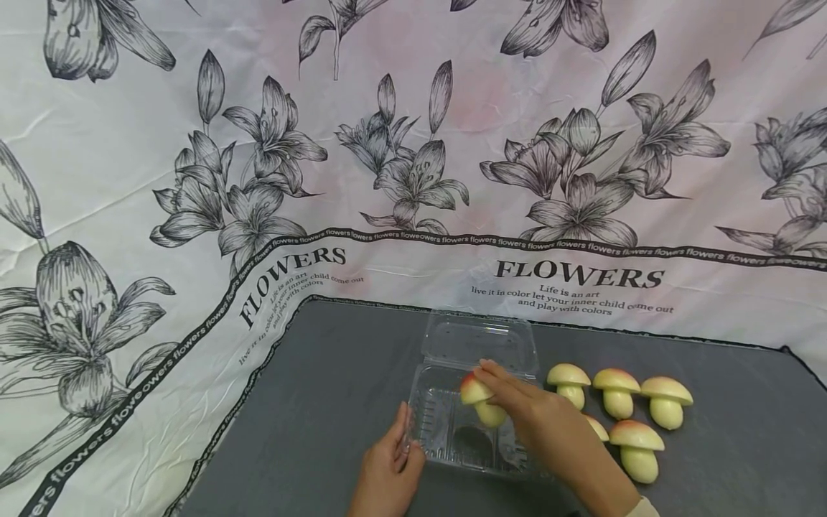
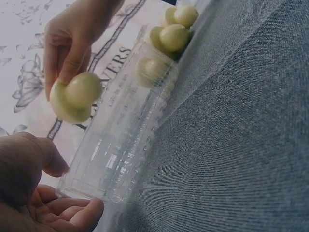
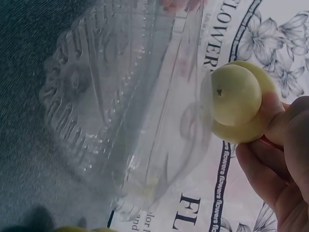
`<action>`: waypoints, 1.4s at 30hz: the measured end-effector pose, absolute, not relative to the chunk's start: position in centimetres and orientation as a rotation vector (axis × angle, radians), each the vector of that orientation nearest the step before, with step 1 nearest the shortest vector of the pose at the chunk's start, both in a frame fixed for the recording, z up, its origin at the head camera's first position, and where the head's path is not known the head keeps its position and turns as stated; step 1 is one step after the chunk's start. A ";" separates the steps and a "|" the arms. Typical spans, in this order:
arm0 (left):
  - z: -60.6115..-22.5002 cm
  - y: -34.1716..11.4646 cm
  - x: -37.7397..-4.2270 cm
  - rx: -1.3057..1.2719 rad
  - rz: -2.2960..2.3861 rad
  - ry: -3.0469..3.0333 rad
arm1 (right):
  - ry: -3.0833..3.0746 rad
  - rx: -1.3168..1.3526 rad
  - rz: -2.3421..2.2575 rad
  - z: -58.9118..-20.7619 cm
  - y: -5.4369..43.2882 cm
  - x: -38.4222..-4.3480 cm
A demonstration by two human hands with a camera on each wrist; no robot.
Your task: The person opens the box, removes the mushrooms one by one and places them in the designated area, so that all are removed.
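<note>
A clear plastic clamshell box (image 1: 446,454) stands on the dark table, its hinged lid (image 1: 479,343) laid back at the far side. My left hand (image 1: 389,467) holds the box's left edge between thumb and fingers, as the left wrist view also shows. Over the box, my right hand (image 1: 545,424) grips a mushroom-shaped piece (image 1: 489,414) by its red-and-yellow cap. Its pale stem (image 3: 235,95) is turned down, with a small dark spot on the end, in the right wrist view. I see no piece inside the box.
Several similar mushroom-shaped pieces (image 1: 638,436) lie right of the box in two rows, one partly hidden by my right forearm. A white flower-printed cloth (image 1: 413,273) borders the back and left of the dark grey table surface (image 1: 310,402).
</note>
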State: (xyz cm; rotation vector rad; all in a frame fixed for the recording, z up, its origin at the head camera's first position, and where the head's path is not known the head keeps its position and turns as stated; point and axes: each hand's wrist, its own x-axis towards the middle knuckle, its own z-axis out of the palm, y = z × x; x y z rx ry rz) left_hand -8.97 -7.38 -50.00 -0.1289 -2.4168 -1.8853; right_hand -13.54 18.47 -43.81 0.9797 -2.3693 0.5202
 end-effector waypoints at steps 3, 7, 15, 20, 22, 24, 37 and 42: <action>-49.9 -7.4 -8.9 -0.143 -1.883 -2.418 | -2.378 0.955 0.515 -44.0 19.0 -13.4; -49.8 -7.4 -8.6 -0.170 -1.894 -2.397 | -2.330 0.924 0.518 -44.2 19.7 -13.5; -49.9 -7.4 -8.7 -0.188 -1.891 -2.381 | -2.274 0.884 0.514 -43.9 21.4 -13.6; -49.9 -7.4 -8.8 -0.197 -1.891 -2.389 | -2.282 0.855 0.440 -43.5 22.4 -13.1; -50.0 -7.4 -8.8 -0.188 -1.893 -2.393 | -2.266 0.846 0.399 -43.4 22.8 -13.0; -50.0 -7.4 -8.9 -0.177 -1.890 -2.400 | -2.247 0.836 0.351 -43.4 23.2 -13.0; -49.9 -7.3 -8.9 -0.142 -1.861 -2.447 | -2.231 0.739 0.558 -43.6 26.5 -12.9; -49.9 -7.3 -8.7 -0.150 -1.866 -2.417 | -2.230 0.705 0.588 -43.5 27.9 -12.5</action>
